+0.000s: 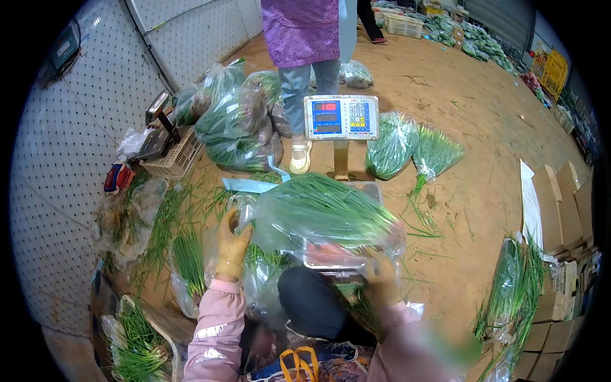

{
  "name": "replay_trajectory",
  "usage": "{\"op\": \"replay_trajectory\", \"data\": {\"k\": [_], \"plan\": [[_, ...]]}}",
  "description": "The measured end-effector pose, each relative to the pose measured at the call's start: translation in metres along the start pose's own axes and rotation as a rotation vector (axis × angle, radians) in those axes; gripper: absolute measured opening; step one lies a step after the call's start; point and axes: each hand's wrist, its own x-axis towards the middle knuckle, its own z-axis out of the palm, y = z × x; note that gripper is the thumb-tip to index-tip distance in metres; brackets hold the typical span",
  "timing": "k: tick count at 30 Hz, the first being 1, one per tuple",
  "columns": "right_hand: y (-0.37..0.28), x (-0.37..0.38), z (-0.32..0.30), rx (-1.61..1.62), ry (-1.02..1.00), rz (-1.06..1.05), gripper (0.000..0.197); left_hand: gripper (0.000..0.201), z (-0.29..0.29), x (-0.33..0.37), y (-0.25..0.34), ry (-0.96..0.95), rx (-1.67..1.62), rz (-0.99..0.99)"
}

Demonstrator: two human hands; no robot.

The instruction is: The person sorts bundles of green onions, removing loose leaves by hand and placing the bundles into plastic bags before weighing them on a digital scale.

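Observation:
A clear plastic bag of green onions (318, 207) lies across the pan of a platform scale (328, 256), green tops to the left and reddish root ends to the right. My left hand (233, 247), in a yellowish glove, grips the gathered plastic at the bag's left end. Gloved too, my right hand (382, 280) holds the bag's near right corner by the roots; plastic partly covers its fingers. Beyond the bag, the scale's display (342, 118) stands on a post with red digits lit.
Filled bags of green onions (235, 121) are piled at the far left; two bundles (393, 145) lie right of the display. A person in a purple apron (300, 32) stands behind the scale. Cardboard boxes (548, 204) line the right. Loose onions (137, 340) fill a container near left.

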Motion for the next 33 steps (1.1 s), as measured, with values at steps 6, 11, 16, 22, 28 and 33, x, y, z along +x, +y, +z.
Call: {"op": "replay_trajectory", "data": {"k": [6, 11, 16, 22, 28, 33], "plan": [[0.012, -0.003, -0.009, -0.023, 0.175, 0.015, 0.031, 0.054, -0.004, -0.012, -0.002, 0.031, 0.134, 0.078], [-0.009, 0.02, -0.013, -0.175, 0.143, -0.033, 0.049, 0.063, -0.004, -0.007, -0.016, 0.039, 0.203, 0.108], [0.006, 0.048, 0.007, -0.565, 0.049, 0.007, 0.07, 0.037, 0.0, 0.019, -0.01, -0.256, -0.129, 0.036], [0.079, 0.047, -0.089, -0.621, -0.316, 0.621, 0.035, 0.032, 0.006, 0.031, 0.04, -0.439, -0.862, -0.248], [0.037, 0.044, -0.115, -0.375, -0.182, 0.555, 0.027, 0.041, -0.013, 0.004, 0.044, -0.551, -0.691, -0.282], [0.039, -0.004, -0.112, 0.97, -0.037, 0.771, 0.048, 0.045, 0.028, -0.033, 0.056, -0.744, -0.756, -0.232]]}}
